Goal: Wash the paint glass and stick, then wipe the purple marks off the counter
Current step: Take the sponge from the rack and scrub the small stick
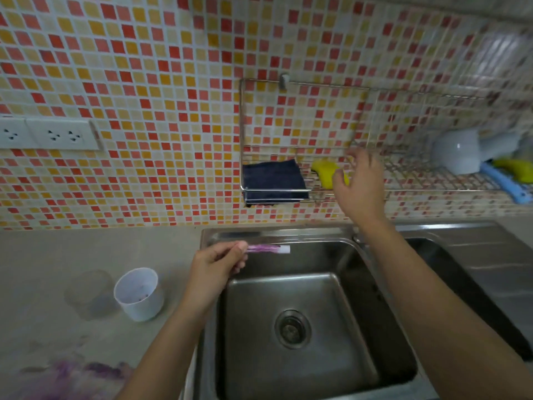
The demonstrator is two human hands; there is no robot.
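My left hand (216,267) pinches a flat white stick (268,249) streaked with purple paint, holding it level over the back left rim of the steel sink (398,368). My right hand (360,186) is raised with fingers spread, right beside a yellow sponge (324,170) on the wall rack; it holds nothing. A white cup (138,295) with purple traces inside stands on the counter left of the sink, next to a clear glass (90,293). Purple smears (66,376) mark the counter at the lower left.
A folded dark blue cloth (272,177) lies in the wire rack (432,174) left of the sponge. A white bowl (455,153), a blue handle (504,186) and a yellow-green item (516,168) sit on the rack's right. Wall sockets (49,135) at left. Drainboard (490,267) right of the basin.
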